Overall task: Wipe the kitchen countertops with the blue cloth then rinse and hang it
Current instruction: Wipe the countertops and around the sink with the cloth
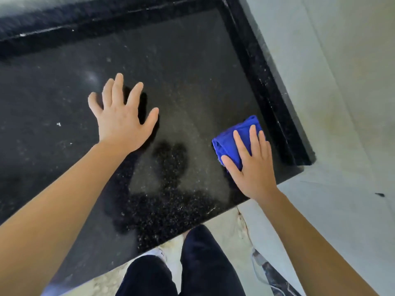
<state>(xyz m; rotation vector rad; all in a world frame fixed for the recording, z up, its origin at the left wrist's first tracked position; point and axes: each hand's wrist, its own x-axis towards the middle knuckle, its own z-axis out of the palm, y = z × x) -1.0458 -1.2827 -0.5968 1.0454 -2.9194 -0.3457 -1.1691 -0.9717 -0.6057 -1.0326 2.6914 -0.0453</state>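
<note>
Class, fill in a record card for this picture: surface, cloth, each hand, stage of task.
Surface: dark speckled countertop, raised rim behind and right
Cloth: blue cloth, bunched, near the right rim
Left hand: spread over bare countertop, holds nothing
Right hand: straight fingers press the cloth down
Stage: wiping; rinsing and hanging not yet done

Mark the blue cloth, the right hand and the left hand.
blue cloth (225, 143), head view, exposed fold at mid-cloth.
right hand (254, 167), head view, back of the hand.
left hand (121, 122), head view, back of the hand.
</note>
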